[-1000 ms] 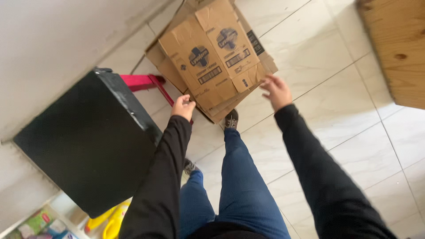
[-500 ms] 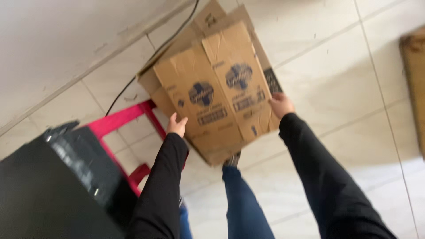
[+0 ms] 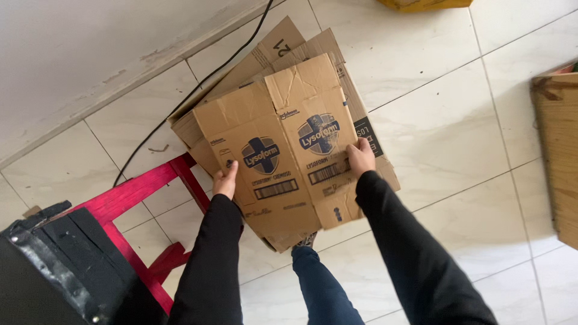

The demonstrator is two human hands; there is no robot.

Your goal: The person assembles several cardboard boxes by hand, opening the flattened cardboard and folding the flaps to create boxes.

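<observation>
White floor tiles [image 3: 445, 138] fill the view from above, meeting a pale wall [image 3: 90, 54] along the upper left. At the centre, a flattened brown cardboard box [image 3: 283, 144], creased and printed with dark blue round emblems, is held up over the floor. The left hand [image 3: 226, 180] grips the box's left edge, fingers curled around it. The right hand [image 3: 360, 157] clasps its right edge, thumb on the printed face. More flattened cardboard [image 3: 283, 45] shows behind the box, toward the wall. A black cable [image 3: 192, 96] runs over the tiles left of the box. Lower left of the box stands a red wooden frame [image 3: 138, 192] beside a black case [image 3: 54, 271]. Right of the box, a wooden panel [image 3: 557, 150] reaches the frame's edge.
</observation>
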